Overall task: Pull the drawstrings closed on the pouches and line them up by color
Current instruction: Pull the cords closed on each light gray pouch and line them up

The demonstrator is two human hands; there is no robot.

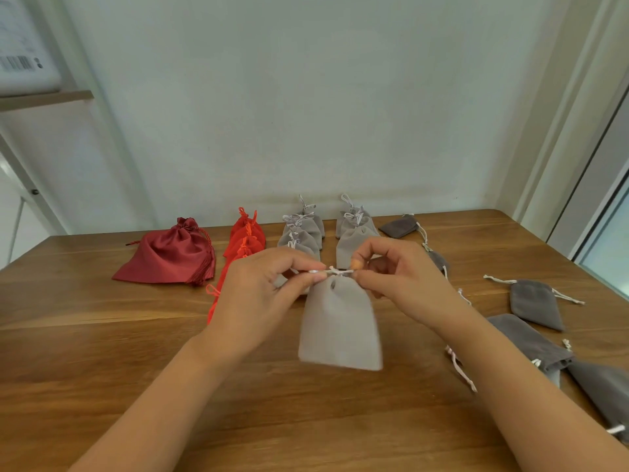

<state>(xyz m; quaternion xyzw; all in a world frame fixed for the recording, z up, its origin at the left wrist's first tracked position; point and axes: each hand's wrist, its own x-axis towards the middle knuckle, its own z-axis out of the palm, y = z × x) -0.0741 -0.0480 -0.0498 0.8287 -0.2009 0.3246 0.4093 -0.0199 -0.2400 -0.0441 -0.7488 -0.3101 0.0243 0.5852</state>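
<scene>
Above table (102,352): left hand (262,291), right hand (401,277) pinch grey pouch (340,328) drawstrings (337,271); barcode label (17,63) unreadable.

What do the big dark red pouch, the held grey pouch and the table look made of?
The dark red pouch looks like satin: glossy, sheen along its folds. The held grey pouch seems velvet-like cloth: matte, no shine. The table is wood or veneer: grain streaks, plank seams, low gloss.

One wide-angle view, worn on the person's head, looks forward and down across a brown wooden surface (102,335) toward a plain pale wall (306,97); the left hand (258,294) and right hand (405,277) sit close, mid-frame, forearms entering from the bottom edge
</scene>
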